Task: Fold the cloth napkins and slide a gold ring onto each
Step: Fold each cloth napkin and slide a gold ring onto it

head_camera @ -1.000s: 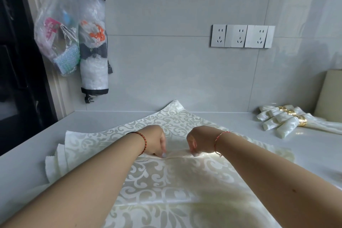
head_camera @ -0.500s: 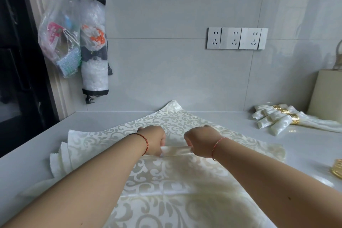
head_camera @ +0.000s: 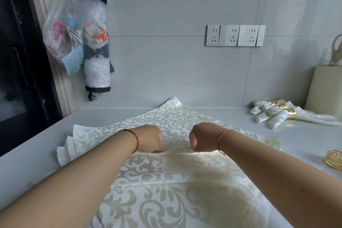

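Left hand [head_camera: 150,139] and right hand [head_camera: 202,139], fingers curled, pinch a raised fold across a damask-patterned ivory napkin [head_camera: 166,172] atop a stack on the smooth grey tabletop [head_camera: 305,139]. Ringed rolled napkins [head_camera: 273,114] far right; fretwork gold ring [head_camera: 333,159] nearer.

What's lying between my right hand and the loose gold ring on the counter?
In the head view, the spread napkin's right edge, then bare counter, lie between the right hand and the ring.
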